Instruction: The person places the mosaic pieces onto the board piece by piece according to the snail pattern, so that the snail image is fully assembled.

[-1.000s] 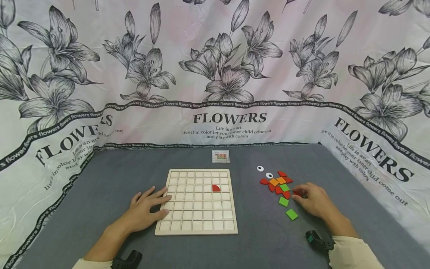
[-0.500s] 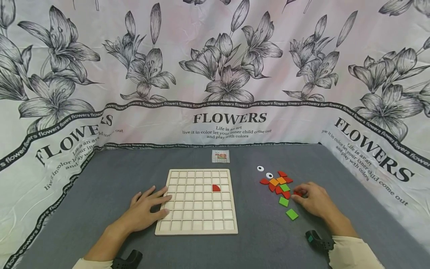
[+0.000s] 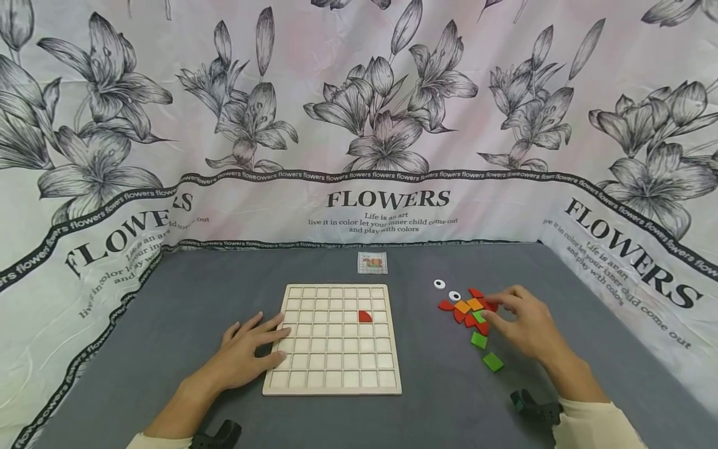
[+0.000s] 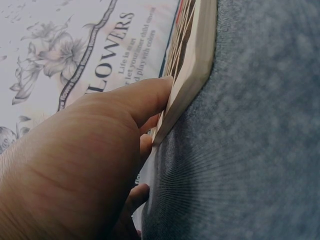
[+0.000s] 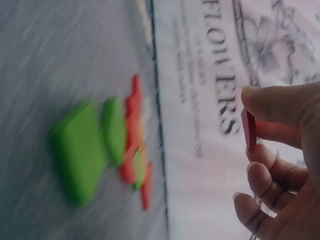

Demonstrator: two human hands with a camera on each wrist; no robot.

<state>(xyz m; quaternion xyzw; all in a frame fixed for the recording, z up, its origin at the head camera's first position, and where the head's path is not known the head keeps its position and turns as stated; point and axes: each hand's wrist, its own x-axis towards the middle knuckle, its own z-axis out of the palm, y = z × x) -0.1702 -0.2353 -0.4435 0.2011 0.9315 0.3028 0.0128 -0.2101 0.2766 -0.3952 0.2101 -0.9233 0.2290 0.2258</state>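
My right hand (image 3: 530, 321) pinches a red tile (image 5: 248, 130) between thumb and fingers, raised over the table in the right wrist view. Behind it in the head view lies a cluster of red, orange and green tiles, among them an orange tile (image 3: 462, 307). My left hand (image 3: 241, 346) rests with spread fingers on the left edge of a wooden grid board (image 3: 331, 391). Its thumb touches the board's rim in the left wrist view. One red quarter-round tile (image 3: 365, 317) sits in a cell towards the board's upper right.
Two white eye discs (image 3: 440, 284) lie at the back of the cluster. Two green square tiles, including the nearest green tile (image 3: 493, 362), lie in front of it. A small picture card (image 3: 373, 262) lies behind the board. A flower-printed curtain (image 3: 387, 212) surrounds the table.
My right hand has lifted the red tile off the table and moved it up and slightly away. My left hand stays on the board. The head view has shifted slightly.
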